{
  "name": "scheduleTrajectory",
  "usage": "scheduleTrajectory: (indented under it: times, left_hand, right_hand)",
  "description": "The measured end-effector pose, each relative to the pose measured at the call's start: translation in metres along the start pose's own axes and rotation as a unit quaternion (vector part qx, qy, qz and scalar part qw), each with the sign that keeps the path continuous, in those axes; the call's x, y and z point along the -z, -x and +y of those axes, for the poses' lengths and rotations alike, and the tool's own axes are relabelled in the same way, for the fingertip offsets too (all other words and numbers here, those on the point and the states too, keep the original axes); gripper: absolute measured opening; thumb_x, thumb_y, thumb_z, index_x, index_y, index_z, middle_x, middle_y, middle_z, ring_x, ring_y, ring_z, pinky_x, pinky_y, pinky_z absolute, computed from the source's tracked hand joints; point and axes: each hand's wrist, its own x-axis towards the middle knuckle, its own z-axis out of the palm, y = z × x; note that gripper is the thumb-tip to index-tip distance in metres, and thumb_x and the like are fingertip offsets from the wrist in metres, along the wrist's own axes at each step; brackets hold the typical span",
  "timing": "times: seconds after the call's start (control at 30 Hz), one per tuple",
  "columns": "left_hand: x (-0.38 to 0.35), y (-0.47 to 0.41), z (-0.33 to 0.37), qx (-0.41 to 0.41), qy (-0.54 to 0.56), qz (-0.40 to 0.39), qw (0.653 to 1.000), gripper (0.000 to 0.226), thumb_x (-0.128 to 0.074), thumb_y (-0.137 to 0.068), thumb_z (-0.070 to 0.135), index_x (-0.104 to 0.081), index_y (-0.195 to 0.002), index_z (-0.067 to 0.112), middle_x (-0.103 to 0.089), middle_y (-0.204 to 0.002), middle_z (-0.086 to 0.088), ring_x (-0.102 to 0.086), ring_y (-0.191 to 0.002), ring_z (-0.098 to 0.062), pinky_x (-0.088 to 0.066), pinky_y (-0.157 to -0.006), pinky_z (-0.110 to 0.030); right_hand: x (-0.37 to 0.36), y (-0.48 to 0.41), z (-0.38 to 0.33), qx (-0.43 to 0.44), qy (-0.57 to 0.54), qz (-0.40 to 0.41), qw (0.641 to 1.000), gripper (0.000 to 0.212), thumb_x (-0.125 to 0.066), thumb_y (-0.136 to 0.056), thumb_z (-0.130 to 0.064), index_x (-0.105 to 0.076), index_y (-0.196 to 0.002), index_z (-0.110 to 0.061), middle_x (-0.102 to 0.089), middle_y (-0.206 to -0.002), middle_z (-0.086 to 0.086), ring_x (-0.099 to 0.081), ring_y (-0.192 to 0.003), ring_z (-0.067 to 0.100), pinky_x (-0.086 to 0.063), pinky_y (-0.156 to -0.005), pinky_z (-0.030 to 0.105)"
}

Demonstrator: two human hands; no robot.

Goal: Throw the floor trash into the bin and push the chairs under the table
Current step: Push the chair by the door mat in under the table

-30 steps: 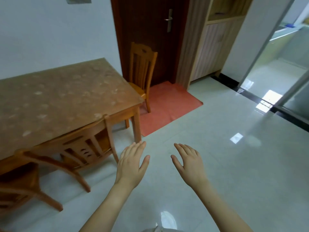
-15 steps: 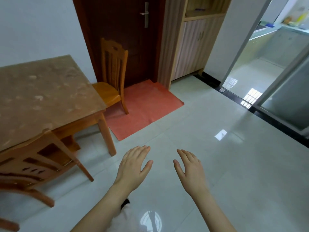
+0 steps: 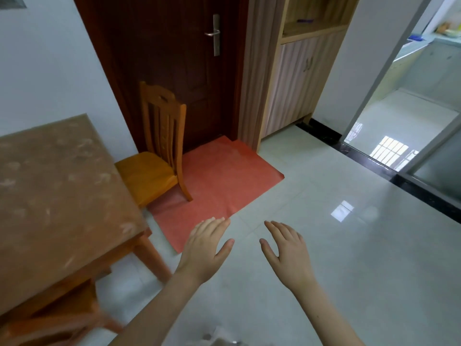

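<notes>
My left hand and right hand hang out in front of me over the floor, palms down, fingers straight and apart, gripping nothing. They have kept that pose for the past second. What has changed is where I stand and look: the desk has slid off to my left, the near chair has dropped into the bottom-left corner, where it is only a blur below the desk's edge, and the far chair has come much closer.

That far chair stands at the desk's end, its back toward the door, its rear legs on the red mat. Most of its seat shows beside the desk top, not beneath it, so I judge it is not yet pushed in, and I take it for my next job. With both hands free, I could take the backrest and shove it toward the desk; the mat under its legs may drag or bunch.

I see no trash on this stretch of floor, and no bin, so I cannot tell how that half stands.
</notes>
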Motion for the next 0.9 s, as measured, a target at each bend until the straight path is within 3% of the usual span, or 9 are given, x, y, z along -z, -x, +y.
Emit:
scheduleTrajectory:
  times: [0.23, 0.43, 0.63, 0.9]
  left_hand:
    - [-0.009, -0.120, -0.036, -0.011, 0.021, -0.004, 1.000, 0.056, -0.031, -0.096, 0.049, -0.050, -0.139, 0.019, -0.053, -0.140, 0.002, -0.042, -0.134, -0.017, -0.030, -0.113, -0.037]
    - [-0.044, -0.219, -0.064, 0.045, 0.024, -0.008, 0.999, 0.058, -0.030, -0.095, 0.051, -0.052, -0.137, 0.017, -0.054, -0.138, 0.000, -0.044, -0.131, -0.020, -0.029, -0.112, -0.034]
    - [-0.034, -0.356, -0.079, 0.104, 0.006, 0.056, 0.993, 0.057, -0.033, -0.096, 0.050, -0.052, -0.137, 0.017, -0.054, -0.139, 0.000, -0.044, -0.131, -0.020, -0.035, -0.109, -0.036]
    - [-0.017, -0.481, -0.121, 0.192, -0.024, 0.100, 0.976, 0.055, -0.030, -0.098, 0.050, -0.047, -0.140, 0.020, -0.051, -0.141, 0.001, -0.041, -0.133, -0.017, -0.033, -0.111, -0.038]
  right_hand:
    - [-0.015, -0.119, 0.024, -0.004, 0.014, -0.022, 1.000, 0.045, -0.051, -0.098, -0.041, -0.052, -0.139, -0.022, -0.054, -0.140, -0.004, -0.044, -0.133, 0.018, -0.026, -0.112, 0.036]
    - [-0.037, -0.249, 0.068, 0.028, 0.004, -0.047, 0.998, 0.045, -0.050, -0.098, -0.040, -0.054, -0.138, -0.020, -0.057, -0.138, -0.004, -0.046, -0.132, 0.020, -0.027, -0.111, 0.037]
    - [-0.035, -0.413, 0.096, 0.097, -0.008, -0.074, 0.992, 0.053, -0.038, -0.095, -0.050, -0.054, -0.137, -0.022, -0.058, -0.134, -0.005, -0.049, -0.126, 0.021, -0.035, -0.107, 0.041]
    - [-0.055, -0.594, 0.094, 0.201, -0.010, -0.108, 0.974, 0.046, -0.059, -0.093, -0.035, -0.053, -0.136, -0.021, -0.058, -0.135, -0.001, -0.049, -0.127, 0.024, -0.037, -0.107, 0.047]
